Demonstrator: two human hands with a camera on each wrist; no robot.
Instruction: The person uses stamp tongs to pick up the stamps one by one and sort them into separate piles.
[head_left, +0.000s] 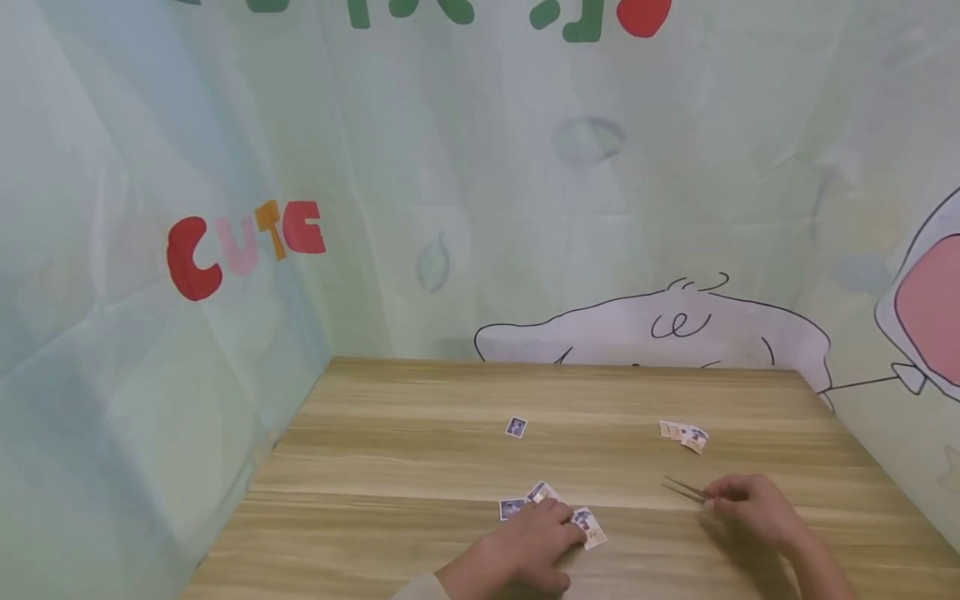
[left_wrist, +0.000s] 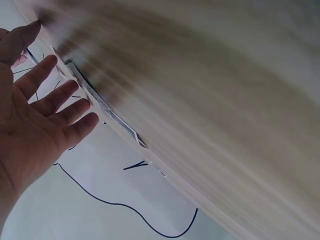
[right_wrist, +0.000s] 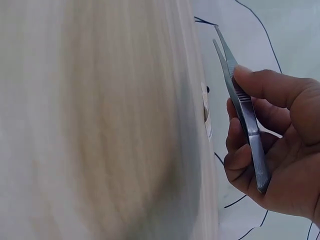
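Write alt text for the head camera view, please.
A person's right hand holds tweezers above a wooden table, while the left hand is over small picture cards. Farther back lie a single card and, to its right, an overlapping group.

The head view looks from above the near side of the bench (head_left: pixel 390 450), forward and down across it to the printed backdrop (head_left: pixel 480 192) beyond; it is the farthest off. Both wrist views look low along the bench, rolled: the left, close to the left grip (left_wrist: pixel 37 122), shows its edge slanting; the right, close to the right grip (right_wrist: pixel 285 165), nearly upright. Head and right wrist share the tweezers (right_wrist: pixel 252 135) over the bench.
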